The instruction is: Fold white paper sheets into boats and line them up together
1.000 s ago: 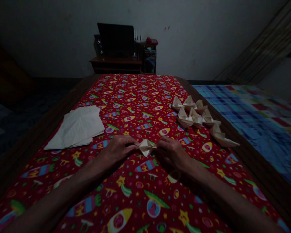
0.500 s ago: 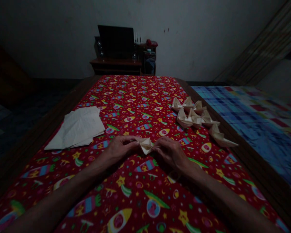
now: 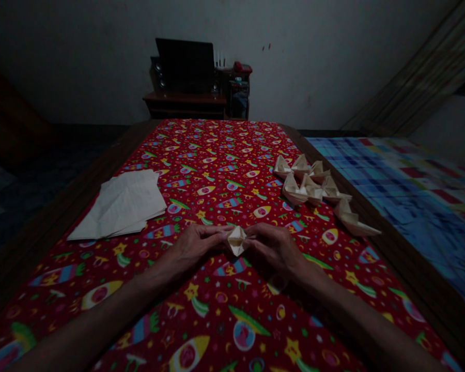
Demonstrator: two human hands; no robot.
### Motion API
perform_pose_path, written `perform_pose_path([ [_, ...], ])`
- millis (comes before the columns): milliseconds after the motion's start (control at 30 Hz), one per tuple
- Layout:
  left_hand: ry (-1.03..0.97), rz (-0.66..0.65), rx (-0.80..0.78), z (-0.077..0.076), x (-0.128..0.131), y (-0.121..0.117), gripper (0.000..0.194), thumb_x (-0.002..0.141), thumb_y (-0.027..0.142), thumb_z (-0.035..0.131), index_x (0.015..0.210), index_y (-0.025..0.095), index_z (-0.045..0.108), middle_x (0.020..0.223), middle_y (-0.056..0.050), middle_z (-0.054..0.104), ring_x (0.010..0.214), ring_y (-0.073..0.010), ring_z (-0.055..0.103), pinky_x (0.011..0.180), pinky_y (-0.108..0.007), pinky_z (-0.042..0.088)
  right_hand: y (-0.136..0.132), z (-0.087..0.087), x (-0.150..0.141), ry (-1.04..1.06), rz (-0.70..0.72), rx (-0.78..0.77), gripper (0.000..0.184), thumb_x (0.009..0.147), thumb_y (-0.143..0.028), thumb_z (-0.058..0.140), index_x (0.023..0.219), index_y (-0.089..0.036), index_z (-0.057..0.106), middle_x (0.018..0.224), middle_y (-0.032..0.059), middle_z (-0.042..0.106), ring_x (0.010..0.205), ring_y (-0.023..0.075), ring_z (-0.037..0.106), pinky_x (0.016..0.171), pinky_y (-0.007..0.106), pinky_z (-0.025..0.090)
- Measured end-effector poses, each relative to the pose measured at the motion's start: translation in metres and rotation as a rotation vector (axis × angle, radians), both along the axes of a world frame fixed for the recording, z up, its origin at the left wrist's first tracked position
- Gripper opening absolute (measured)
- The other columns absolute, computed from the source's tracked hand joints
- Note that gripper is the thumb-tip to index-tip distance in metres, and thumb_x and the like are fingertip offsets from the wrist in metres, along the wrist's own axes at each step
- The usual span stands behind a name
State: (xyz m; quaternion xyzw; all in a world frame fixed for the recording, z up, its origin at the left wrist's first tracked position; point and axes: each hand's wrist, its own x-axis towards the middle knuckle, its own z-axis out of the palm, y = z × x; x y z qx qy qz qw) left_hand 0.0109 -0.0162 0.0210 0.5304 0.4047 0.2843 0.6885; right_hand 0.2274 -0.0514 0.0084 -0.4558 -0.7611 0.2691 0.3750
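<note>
The small cream folded-paper shape [image 3: 237, 242] looks matt, its facets stiff and sharply creased. The cream folded-paper boats [image 3: 308, 187] share that dry, dull finish, with layered paper edges. The loose stack of off-white paper sheets [image 3: 120, 204] is matt too, flat but marked by fold lines and slightly rumpled. Beneath lies a red cloth printed with rockets and stars [image 3: 217, 320], soft-looking and without shine. The dark brown tabletop border [image 3: 405, 258] appears to be wood, dull in this light. The blue checked fabric [image 3: 344, 170] is softly wrinkled. The black flat screen [image 3: 186, 64] looks smooth; the pale grey wall [image 3: 313, 77], matt and faintly blotched.
</note>
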Motion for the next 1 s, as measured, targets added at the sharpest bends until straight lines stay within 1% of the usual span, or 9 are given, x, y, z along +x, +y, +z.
perform_pose_path([
  [67, 0.025, 0.012, 0.025, 0.0, 0.0, 0.0, 0.029, 0.069, 0.033, 0.072, 0.093, 0.017, 0.073, 0.109, -0.006, 0.069, 0.098, -0.0226, 0.064, 0.091, -0.032, 0.049, -0.001, 0.0, 0.0, 0.049, 0.011, -0.064, 0.01, 0.083, -0.027, 0.06, 0.086, -0.018, 0.061, 0.075, 0.0009, 0.064, 0.066, 0.0124, 0.06, 0.06, 0.022, 0.047],
  [200, 0.061, 0.02, -0.009, 0.004, -0.001, -0.003, 0.042, 0.069, 0.03, 0.072, 0.109, 0.017, 0.067, 0.104, -0.007, 0.071, 0.098, -0.0234, 0.064, 0.093, -0.035, 0.046, 0.0, -0.003, 0.001, 0.098, 0.034, -0.125, 0.009, 0.082, -0.026, 0.06, 0.084, -0.017, 0.061, 0.079, 0.0024, 0.064, 0.071, 0.0137, 0.06, 0.064, 0.023, 0.047],
  [333, -0.025, 0.038, -0.075, 0.006, 0.001, -0.007, 0.049, 0.07, 0.029, 0.072, 0.117, 0.018, 0.061, 0.104, -0.006, 0.071, 0.094, -0.0213, 0.065, 0.088, -0.032, 0.048, 0.001, -0.006, 0.0, 0.128, -0.007, -0.18, 0.01, 0.081, -0.029, 0.061, 0.084, -0.019, 0.061, 0.077, 0.0012, 0.064, 0.071, 0.0143, 0.06, 0.064, 0.024, 0.046],
  [467, -0.081, 0.031, -0.077, 0.006, 0.004, -0.008, 0.045, 0.073, 0.032, 0.069, 0.115, 0.017, 0.062, 0.1, -0.006, 0.071, 0.087, -0.0197, 0.067, 0.082, -0.029, 0.05, 0.0, -0.006, -0.003, 0.124, -0.029, -0.17, 0.013, 0.08, -0.031, 0.063, 0.085, -0.019, 0.062, 0.078, 0.0013, 0.065, 0.07, 0.0144, 0.059, 0.064, 0.024, 0.045],
  [567, 0.002, 0.02, 0.04, 0.005, 0.007, -0.008, 0.042, 0.074, 0.035, 0.065, 0.111, 0.015, 0.063, 0.096, -0.006, 0.071, 0.077, -0.0182, 0.066, 0.071, -0.026, 0.051, -0.004, -0.005, -0.008, 0.093, -0.041, -0.126, 0.012, 0.081, -0.03, 0.062, 0.086, -0.019, 0.062, 0.081, 0.0019, 0.065, 0.073, 0.0144, 0.059, 0.066, 0.025, 0.044],
  [700, 0.309, 0.052, 0.292, 0.0, 0.008, -0.009, 0.034, 0.078, 0.031, 0.055, 0.104, 0.011, 0.066, 0.081, -0.006, 0.07, 0.057, -0.0153, 0.059, 0.057, -0.026, 0.048, -0.01, 0.0, -0.014, 0.077, -0.012, -0.112, 0.013, 0.081, -0.031, 0.062, 0.083, -0.019, 0.061, 0.078, 0.0009, 0.063, 0.071, 0.0128, 0.057, 0.063, 0.023, 0.042],
  [800, 0.459, 0.078, 0.46, -0.002, 0.007, -0.01, 0.029, 0.08, 0.027, 0.05, 0.095, 0.011, 0.069, 0.074, -0.005, 0.068, 0.062, -0.0173, 0.06, 0.064, -0.028, 0.048, -0.012, 0.007, -0.016, 0.157, 0.026, -0.192, 0.02, 0.085, -0.038, 0.055, 0.082, -0.018, 0.058, 0.074, 0.0, 0.06, 0.067, 0.0117, 0.055, 0.06, 0.021, 0.042],
  [900, 0.46, 0.042, 0.515, 0.0, 0.007, -0.011, 0.028, 0.081, 0.026, 0.048, 0.094, 0.013, 0.069, 0.076, -0.004, 0.068, 0.068, -0.0185, 0.062, 0.067, -0.027, 0.048, -0.009, 0.011, -0.017, 0.24, -0.064, -0.269, 0.029, 0.091, -0.042, 0.04, 0.08, -0.018, 0.054, 0.068, -0.0004, 0.058, 0.06, 0.0107, 0.054, 0.055, 0.021, 0.041],
  [1000, 0.458, 0.007, 0.541, 0.001, 0.008, -0.012, 0.026, 0.081, 0.025, 0.049, 0.092, 0.014, 0.07, 0.079, -0.003, 0.069, 0.072, -0.0185, 0.063, 0.067, -0.025, 0.048, -0.005, 0.01, -0.019, 0.144, -0.144, -0.316, 0.029, 0.086, -0.043, 0.048, 0.073, -0.018, 0.055, 0.063, -0.0005, 0.057, 0.056, 0.0108, 0.052, 0.051, 0.021, 0.039],
])
